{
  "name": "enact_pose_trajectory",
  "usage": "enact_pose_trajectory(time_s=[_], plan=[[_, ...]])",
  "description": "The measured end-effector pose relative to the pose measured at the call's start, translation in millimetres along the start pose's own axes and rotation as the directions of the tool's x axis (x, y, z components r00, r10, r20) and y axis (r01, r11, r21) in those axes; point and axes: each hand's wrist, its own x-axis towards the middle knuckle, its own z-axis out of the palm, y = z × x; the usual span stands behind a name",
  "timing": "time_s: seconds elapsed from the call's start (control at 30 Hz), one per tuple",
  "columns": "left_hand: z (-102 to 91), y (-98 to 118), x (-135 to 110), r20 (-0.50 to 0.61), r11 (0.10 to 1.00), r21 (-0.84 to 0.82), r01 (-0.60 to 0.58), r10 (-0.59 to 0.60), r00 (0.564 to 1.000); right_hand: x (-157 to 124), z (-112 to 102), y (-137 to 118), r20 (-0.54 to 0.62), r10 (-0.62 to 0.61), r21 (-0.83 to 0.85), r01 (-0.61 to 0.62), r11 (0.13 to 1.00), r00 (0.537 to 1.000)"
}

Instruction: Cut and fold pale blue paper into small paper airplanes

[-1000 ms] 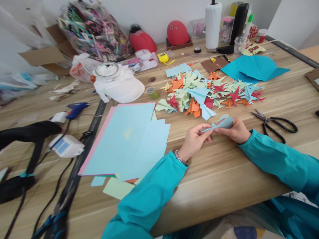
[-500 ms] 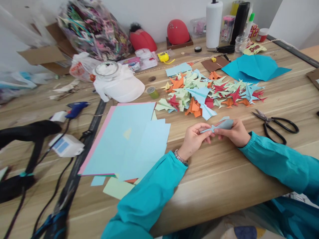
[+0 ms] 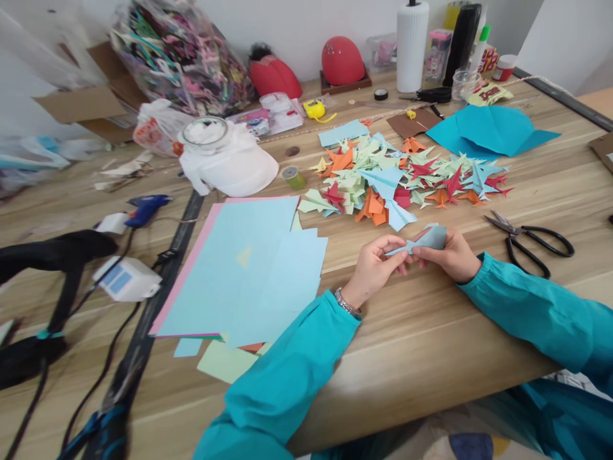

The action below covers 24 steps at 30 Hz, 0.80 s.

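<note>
folded blue paper (image 3: 433,238) held; clear bag (image 3: 234,86) contains colourful strips (image 3: 165,48)

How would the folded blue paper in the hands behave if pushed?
The folded blue paper is probably light, being thin paper. Its folded layers likely stiffen it, though the narrow end by the left hand could bend easily.

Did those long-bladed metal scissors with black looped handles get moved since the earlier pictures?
No. The metal scissors lie in the same spot, judged against the large turquoise folded sheet beyond them.
</note>
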Motion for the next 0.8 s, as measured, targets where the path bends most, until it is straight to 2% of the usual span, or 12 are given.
enact_pose_trajectory(time_s=[0.47,0.67,0.8], plan=[[0.8,-0.3,0.6,0.005,0.999,-0.005,-0.033,0.033,0.999,-0.4,0.5,-0.6,-0.056,-0.003,0.019,0.005,1.0,0.998],[4.1,1.3,-0.3,-0.07,0.997,-0.012,-0.074,0.073,0.995,-0.4,1.5,5.6,-0.096,-0.033,0.096,0.042,0.995,0.995],[5.1,-1.2,-0.8,-0.066,0.994,-0.097,-0.059,0.053,0.996,-1.2,1.3,7.1,-0.056,-0.028,0.141,0.035,0.989,0.998]])
